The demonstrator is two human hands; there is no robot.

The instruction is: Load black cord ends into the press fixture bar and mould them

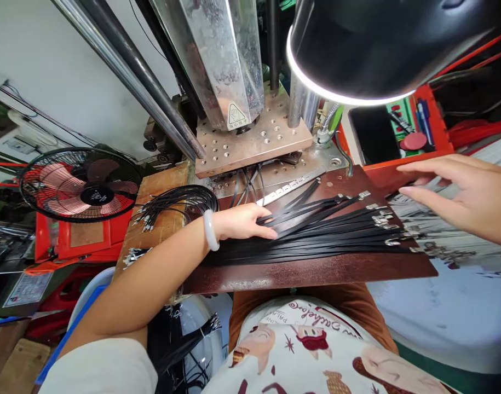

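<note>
My left hand (248, 221), with a pale bangle on its wrist, is closed round a few flat black cables, thumb and fingers pinching them. Under and beside it a bundle of black cables (316, 241) lies across the brown board (324, 270), metal ends pointing right. My right hand (464, 194) hovers right of those ends, thumb and fingers apart, holding nothing. Behind the left hand stands a metal press plate (254, 145), with a pale perforated strip (289, 189) in front of it.
A coiled cable bundle (184, 200) rests on the wooden block at left. Also around are a fan (96, 194), a lit lamp (357, 49) overhead, a red tray (439, 137) holding a phone (373, 134), and more cables (435, 224) at right.
</note>
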